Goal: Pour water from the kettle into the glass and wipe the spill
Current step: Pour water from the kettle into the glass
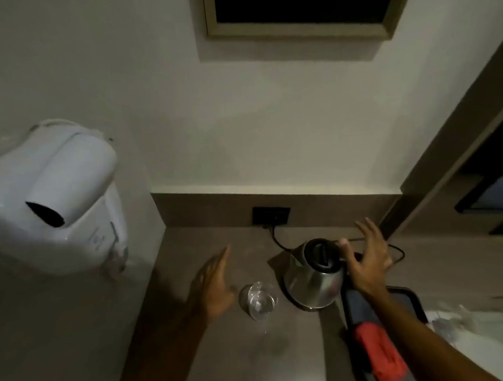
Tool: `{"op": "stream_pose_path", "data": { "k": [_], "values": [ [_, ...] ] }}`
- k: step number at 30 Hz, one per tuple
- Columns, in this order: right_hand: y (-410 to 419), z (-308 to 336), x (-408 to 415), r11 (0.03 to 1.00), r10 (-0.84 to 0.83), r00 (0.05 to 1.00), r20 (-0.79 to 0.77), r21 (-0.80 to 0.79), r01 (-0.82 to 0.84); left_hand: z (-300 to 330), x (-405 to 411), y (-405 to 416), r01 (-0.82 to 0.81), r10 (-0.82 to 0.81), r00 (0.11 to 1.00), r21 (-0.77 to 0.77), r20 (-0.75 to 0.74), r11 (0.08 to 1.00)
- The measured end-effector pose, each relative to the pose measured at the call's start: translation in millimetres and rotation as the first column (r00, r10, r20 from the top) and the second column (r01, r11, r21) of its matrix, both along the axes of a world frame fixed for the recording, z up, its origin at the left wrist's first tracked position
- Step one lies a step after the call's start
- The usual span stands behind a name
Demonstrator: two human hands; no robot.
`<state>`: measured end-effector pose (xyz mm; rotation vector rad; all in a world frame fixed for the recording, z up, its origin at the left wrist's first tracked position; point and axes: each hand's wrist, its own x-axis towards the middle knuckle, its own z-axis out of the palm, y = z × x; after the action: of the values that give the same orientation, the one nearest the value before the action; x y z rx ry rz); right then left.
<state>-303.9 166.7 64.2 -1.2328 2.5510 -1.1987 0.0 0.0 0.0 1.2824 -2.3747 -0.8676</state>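
Note:
A steel kettle [314, 277] with a black lid stands on the brown counter [238, 360], its cord running to a wall socket behind. A clear glass [259, 300] stands just left of it. My right hand [367, 260] hovers at the kettle's handle side, fingers spread, thumb near the lid; it grips nothing. Left of the glass, my left hand [215, 282] is open, a short gap away. A dark wet patch [277, 344] shows on the counter in front of the glass.
A black tray [407, 295] holding a red packet [378, 347] lies under my right forearm. White crumpled cloth or paper [470, 324] lies at the right. A white wall-mounted hair dryer [58, 200] juts out on the left. A dark socket [271, 215] sits in the backsplash.

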Motion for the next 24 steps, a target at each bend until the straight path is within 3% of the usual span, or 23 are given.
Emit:
{"op": "stream_pose_path", "data": {
  "k": [4,10,14,20,24],
  "values": [
    [18.9,-28.0,-17.8,0.996,-0.027,0.948,0.316,-0.072,0.052,-46.5,13.8,28.1,0.141,-0.17,0.973,0.179,0.159,0.974],
    [6.6,-57.8,-37.0,0.987,-0.065,0.891,0.449,-0.103,0.124,-62.4,-8.7,25.2,0.196,-0.222,0.972,0.25,0.077,0.948],
    [-4.3,-57.7,-35.6,0.97,-0.116,0.898,0.424,-0.148,0.195,-61.9,-26.3,28.9,0.129,-0.181,0.973,0.306,0.147,0.943],
    [-8.4,-44.3,-25.6,0.981,-0.11,0.916,0.387,-0.103,0.162,-51.0,-28.0,32.9,0.1,-0.155,0.977,0.326,0.148,0.94],
    [-24.9,-19.1,-9.1,0.99,-0.067,0.963,0.263,-0.102,0.097,-45.4,-25.7,30.2,0.129,-0.19,0.967,0.322,0.167,0.938]
  ]
}}
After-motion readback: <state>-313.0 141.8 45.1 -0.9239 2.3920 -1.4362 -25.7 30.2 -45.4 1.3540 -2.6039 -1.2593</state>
